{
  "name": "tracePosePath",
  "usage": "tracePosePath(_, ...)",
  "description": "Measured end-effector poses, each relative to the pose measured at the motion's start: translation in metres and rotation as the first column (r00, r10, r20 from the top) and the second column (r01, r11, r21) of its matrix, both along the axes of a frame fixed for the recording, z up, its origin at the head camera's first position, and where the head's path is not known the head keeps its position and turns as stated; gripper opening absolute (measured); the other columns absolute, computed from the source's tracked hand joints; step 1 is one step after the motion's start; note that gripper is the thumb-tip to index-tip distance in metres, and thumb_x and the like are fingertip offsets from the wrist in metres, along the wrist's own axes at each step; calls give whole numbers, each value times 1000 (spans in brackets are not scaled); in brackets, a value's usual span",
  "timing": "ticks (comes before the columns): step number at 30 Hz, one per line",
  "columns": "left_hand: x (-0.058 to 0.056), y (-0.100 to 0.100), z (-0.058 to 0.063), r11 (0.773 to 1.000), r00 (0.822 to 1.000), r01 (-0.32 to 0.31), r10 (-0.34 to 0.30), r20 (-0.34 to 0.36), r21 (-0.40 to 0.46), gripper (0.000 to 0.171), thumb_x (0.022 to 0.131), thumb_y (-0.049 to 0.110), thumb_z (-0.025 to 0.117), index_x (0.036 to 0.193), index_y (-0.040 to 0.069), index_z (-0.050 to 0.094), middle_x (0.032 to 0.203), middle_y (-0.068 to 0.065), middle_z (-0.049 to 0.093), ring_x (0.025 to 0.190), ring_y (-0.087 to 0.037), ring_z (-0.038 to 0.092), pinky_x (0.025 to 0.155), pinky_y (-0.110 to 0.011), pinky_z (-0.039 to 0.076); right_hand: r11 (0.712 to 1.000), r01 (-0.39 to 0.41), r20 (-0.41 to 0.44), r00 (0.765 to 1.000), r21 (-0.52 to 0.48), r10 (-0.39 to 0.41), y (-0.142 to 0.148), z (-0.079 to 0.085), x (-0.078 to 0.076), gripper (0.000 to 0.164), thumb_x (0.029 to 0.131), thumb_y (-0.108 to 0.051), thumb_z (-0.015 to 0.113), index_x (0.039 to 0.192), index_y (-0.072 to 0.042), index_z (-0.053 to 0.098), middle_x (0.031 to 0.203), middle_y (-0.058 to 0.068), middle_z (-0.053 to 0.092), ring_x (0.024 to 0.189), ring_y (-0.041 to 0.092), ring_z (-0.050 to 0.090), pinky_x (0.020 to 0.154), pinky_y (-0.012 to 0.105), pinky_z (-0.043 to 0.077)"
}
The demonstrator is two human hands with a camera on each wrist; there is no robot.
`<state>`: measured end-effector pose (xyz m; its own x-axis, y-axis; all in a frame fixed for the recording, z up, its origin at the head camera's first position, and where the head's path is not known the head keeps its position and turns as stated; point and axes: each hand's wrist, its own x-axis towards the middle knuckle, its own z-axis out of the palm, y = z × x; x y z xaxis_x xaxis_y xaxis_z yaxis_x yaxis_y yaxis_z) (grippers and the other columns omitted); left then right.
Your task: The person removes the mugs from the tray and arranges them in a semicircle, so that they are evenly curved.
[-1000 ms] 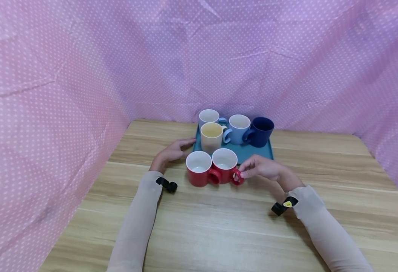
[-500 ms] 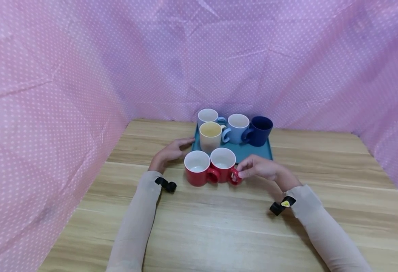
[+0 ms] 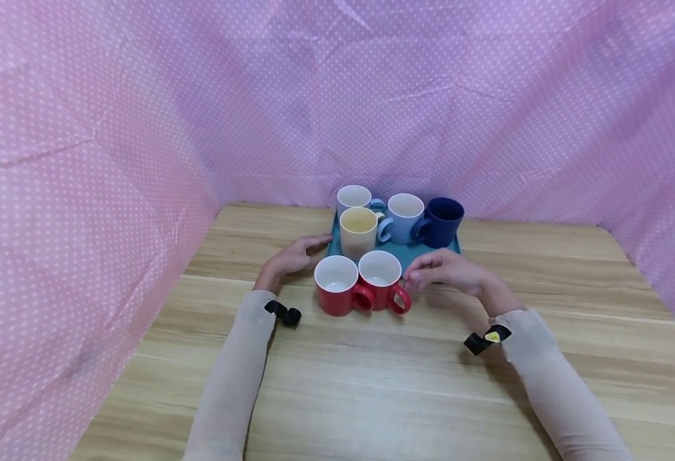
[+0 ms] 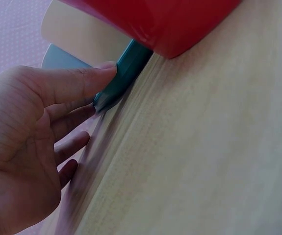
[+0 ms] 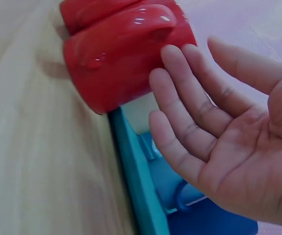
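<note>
Two red mugs with white insides, the left one (image 3: pixel 336 301) and the right one (image 3: pixel 380 294), stand side by side in front of a teal tray (image 3: pixel 415 257), handles to the right. My right hand (image 3: pixel 444 272) hovers just right of the right mug, holding nothing; in the right wrist view its fingers (image 5: pixel 180 117) extend, fingertips close to that mug. My left hand (image 3: pixel 292 256) rests at the tray's left edge. The left wrist view has its thumb (image 4: pixel 82 84) against the tray rim (image 4: pixel 123 73), with fingertips at the corner.
On the tray stand a cream mug (image 3: pixel 358 240), two light blue mugs, one at back left (image 3: pixel 353 200) and one in the middle (image 3: pixel 405 221), and a dark blue mug (image 3: pixel 442 224) at right. Pink dotted cloth (image 3: pixel 291 115) hangs behind the wooden table (image 3: pixel 360 390).
My right hand has let go of the right red mug's handle and moved slightly up and away to the right. The left hand and the mugs keep their places.
</note>
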<state>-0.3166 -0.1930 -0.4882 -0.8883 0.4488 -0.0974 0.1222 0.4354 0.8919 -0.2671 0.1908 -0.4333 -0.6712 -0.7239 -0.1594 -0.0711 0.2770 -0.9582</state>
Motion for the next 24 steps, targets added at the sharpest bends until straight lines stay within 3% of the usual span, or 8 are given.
tracePosePath(4,-1,2,2,1000,1000,-1,1,10,10,65,93,6,68,154,15,47,166,-3,35,157,-25,23,129,-50,16,983,162,75,985,-80,-157,4,9,-2,31,105,-15,56,124,9,63,108,-1,77,105,14,72,94,32,59)
tracePosePath(8,-1,3,4,1000,1000,13,-13,-4,20,65,94,6,67,155,13,45,166,-5,34,157,-26,22,130,-50,16,913,369,193,922,-171,-336,6,16,-5,27,109,-18,47,127,-4,63,109,-8,76,108,8,71,97,25,57)
tracePosePath(10,0,3,6,1000,1000,14,-14,-17,27,65,94,6,67,154,12,45,166,-6,35,157,-26,23,130,-49,16,877,434,242,891,-206,-384,7,18,-7,33,110,-19,44,136,-2,55,110,-12,75,109,5,70,99,23,55)
tracePosePath(13,2,1,7,999,999,24,-23,-40,25,64,94,4,66,154,9,45,165,-10,36,157,-29,24,129,-51,17,855,473,269,870,-214,-414,8,18,-10,49,111,-20,41,151,7,35,113,-15,72,111,2,68,104,23,52)
tracePosePath(18,11,-1,1,999,999,25,-26,-31,-31,63,95,7,65,155,11,44,166,-9,34,157,-32,23,128,-56,16,854,500,272,850,-145,-451,6,6,-13,57,112,-22,38,158,7,22,144,2,58,115,0,63,121,35,39)
tracePosePath(21,12,-2,1,999,1000,1,-2,-5,-53,63,96,11,65,155,16,45,166,-5,35,157,-29,22,128,-56,17,845,518,302,833,-130,-464,3,4,-15,57,112,-22,35,160,5,19,161,15,38,132,11,54,126,42,31)
tracePosePath(24,10,-3,3,998,1000,-8,8,-3,-56,62,97,14,65,155,18,45,166,-5,34,157,-29,22,128,-55,17,822,550,371,801,-147,-469,-3,7,-20,56,112,-20,32,161,3,15,169,19,22,151,27,32,129,45,23)
